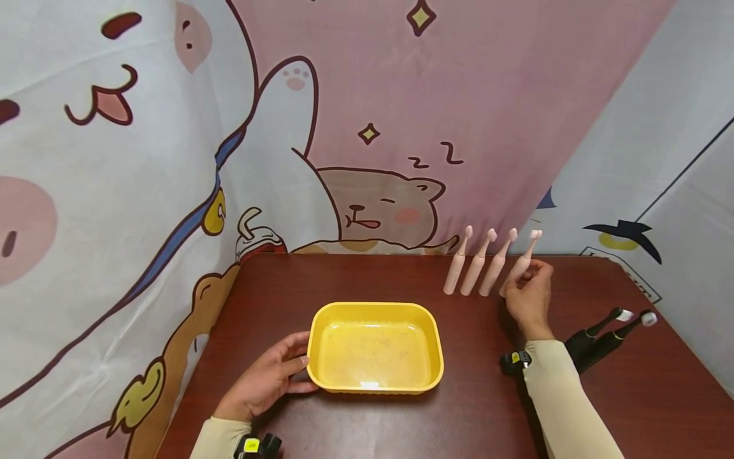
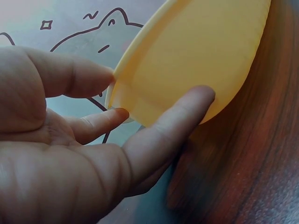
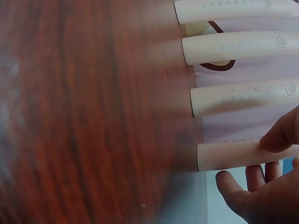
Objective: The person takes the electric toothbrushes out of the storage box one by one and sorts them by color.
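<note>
The yellow plastic basin sits on the table with nothing inside. My left hand is at its left side, fingers spread and fairly straight. In the left wrist view, fingertips of the left hand rest against the basin's outer wall. Farther back on the right, my right hand pinches the handle of the rightmost pale pink electric toothbrush, which stands upright. The right wrist view has the thumb on one side of that handle and the fingers on the other.
Beside the held one, three more pink electric toothbrushes stand in a row near the table's back edge. Two black electric toothbrushes stand at the right, partly behind my forearm. A cartoon-printed cloth hangs behind the dark red-brown table.
</note>
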Demonstrator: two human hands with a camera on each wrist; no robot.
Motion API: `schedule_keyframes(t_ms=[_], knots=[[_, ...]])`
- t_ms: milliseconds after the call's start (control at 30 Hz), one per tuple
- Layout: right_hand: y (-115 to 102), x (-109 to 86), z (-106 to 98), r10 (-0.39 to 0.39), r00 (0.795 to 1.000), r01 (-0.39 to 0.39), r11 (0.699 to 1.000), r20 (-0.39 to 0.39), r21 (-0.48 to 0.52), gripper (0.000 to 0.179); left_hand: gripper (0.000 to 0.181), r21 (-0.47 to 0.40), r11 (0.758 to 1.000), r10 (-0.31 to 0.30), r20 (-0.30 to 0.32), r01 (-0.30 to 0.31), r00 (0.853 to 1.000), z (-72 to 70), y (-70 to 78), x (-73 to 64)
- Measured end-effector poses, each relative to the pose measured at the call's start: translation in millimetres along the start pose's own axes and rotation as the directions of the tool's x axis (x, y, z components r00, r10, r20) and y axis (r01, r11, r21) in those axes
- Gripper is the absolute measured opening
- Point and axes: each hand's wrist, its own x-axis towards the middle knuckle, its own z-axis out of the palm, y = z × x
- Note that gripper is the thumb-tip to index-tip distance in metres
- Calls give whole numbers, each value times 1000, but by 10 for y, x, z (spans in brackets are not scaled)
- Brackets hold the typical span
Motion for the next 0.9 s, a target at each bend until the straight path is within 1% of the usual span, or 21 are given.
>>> schedule_keyframes(t_ms=[200,467,633,733,800,833,900], knots=[[-7,-13,-14,14,1000,-14,1000,13,-26,67,58,2,1000,3,7,-3,1000,-3,5,4],[-90,-39,-40,24,999,-23,1000,30,-20,78,58,-6,1000,2,8,-2,1000,-5,17,-7],[-188,-71,-58,14,1000,-14,999,0,-30,80,59,-7,1000,0,7,0,1000,-15,16,-7],[-296,-115,-88,-51,998,49,998,-48,-39,79,58,-1,1000,3,10,-3,1000,-30,23,6],[-397,-161,-120,-142,986,138,989,-90,-48,74,58,26,1000,1,-1,-1,1000,-39,32,14],[-450,-188,-141,-200,973,194,979,-112,-58,72,58,49,999,1,-13,0,1000,-42,38,17],[-576,-252,-197,-309,939,299,950,-153,-84,70,58,120,993,6,-62,1,998,-41,65,18]])
